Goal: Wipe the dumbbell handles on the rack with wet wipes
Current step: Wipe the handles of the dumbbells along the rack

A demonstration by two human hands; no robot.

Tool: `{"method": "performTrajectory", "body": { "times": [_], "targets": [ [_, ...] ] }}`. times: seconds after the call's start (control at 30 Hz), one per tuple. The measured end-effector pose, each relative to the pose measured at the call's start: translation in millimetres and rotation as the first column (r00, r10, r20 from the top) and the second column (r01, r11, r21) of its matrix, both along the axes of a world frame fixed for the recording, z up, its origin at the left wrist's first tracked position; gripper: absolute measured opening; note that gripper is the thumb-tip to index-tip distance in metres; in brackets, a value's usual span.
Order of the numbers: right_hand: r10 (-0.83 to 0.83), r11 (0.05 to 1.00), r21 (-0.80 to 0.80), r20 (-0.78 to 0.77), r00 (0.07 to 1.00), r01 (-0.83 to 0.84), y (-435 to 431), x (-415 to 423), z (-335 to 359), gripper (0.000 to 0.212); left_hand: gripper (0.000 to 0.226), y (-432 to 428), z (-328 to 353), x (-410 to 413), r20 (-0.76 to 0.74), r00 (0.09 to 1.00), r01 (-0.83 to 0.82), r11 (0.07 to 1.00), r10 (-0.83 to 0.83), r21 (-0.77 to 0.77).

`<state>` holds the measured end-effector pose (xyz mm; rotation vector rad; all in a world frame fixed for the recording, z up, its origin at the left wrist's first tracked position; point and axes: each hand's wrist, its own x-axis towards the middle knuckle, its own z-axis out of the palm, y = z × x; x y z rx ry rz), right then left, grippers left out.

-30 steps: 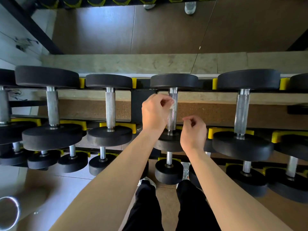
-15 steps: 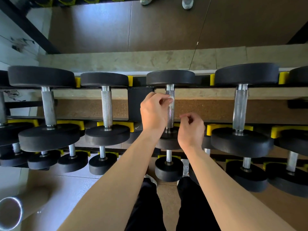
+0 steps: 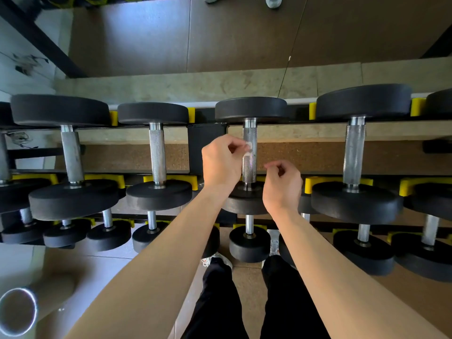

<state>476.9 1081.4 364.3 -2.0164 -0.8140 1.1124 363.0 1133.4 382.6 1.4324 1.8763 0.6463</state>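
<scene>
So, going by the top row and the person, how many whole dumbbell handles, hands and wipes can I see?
Top row, whole dumbbell handles: 4
Hands: 2, the left hand and the right hand
Wipes: 1, a wet wipe pinched by the left hand
Total: 7
</scene>
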Motion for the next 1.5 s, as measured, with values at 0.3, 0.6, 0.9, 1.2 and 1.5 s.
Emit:
{"method": "performTrajectory", "body": {
  "times": [0.3,0.6,0.9,1.2,1.5],
  "targets": [
    [0.002,1.0,-0.009,0.007,1.0,-0.002,-0.4,-0.3,-3.2,0.018,0.003,-3.6,-1.7,-15.4,-0.042,0.992,0.116,0.985,-0.123,-0.127],
    [0.006,1.0,-0.012,0.013,1.0,-0.006,0.6,0.5,-5.2,0.019,0.004,2.2,-1.3,-6.1,0.017,1.0,-0.022,0.995,0.024,-0.097],
    [0.008,1.0,-0.003,0.008,1.0,-0.008,-0.3,-0.3,-3.4,0.02,0.009,-7.1,-1.6,-29.0,-0.058,0.953,0.276,0.932,-0.297,-0.235],
    [0.009,1.0,0.021,0.02,1.0,-0.009,-2.0,-0.1,-3.2,0.018,0.017,-18.1,-1.6,-26.4,-0.111,0.931,0.312,0.915,-0.348,-0.254],
    [0.292,0.927,0.209,0.121,0.949,-0.312,-4.5,6.1,8.1,0.015,0.013,-28.0,15.7,-13.9,0.143,0.989,0.066,0.982,-0.041,-0.176]
  ]
}}
